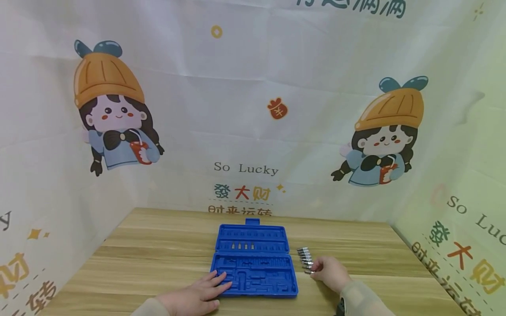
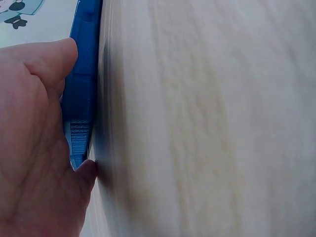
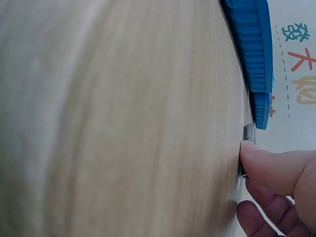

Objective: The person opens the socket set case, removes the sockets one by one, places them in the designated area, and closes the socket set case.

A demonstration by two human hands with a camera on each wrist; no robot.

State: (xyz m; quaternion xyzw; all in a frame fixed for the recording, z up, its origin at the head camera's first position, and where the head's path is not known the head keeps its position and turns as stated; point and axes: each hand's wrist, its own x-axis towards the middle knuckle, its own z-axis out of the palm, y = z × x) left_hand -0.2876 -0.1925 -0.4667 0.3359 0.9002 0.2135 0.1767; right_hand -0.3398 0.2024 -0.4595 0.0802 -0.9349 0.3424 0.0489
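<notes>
An open blue plastic tool case (image 1: 253, 287) lies flat on the table, its moulded slots facing up. My left hand (image 1: 193, 296) rests at its front left corner with fingers spread, fingertips over the rim. In the left wrist view, the thumb and a finger of that hand (image 2: 39, 128) lie along the blue case edge (image 2: 81, 84). To the right of the case my right hand (image 1: 332, 274) pinches a small metal bit (image 3: 250, 132) between thumb and fingers, close over the wood. Several similar silver-and-dark bits (image 1: 303, 253) lie in a column just beyond those fingers.
Several small bits (image 1: 239, 246) stand in a row in the case's lid half. A latch tab (image 1: 252, 221) sticks out at the case's far edge. The wooden table (image 1: 158, 245) ends at a printed cloth backdrop (image 1: 237, 131) behind and on both sides.
</notes>
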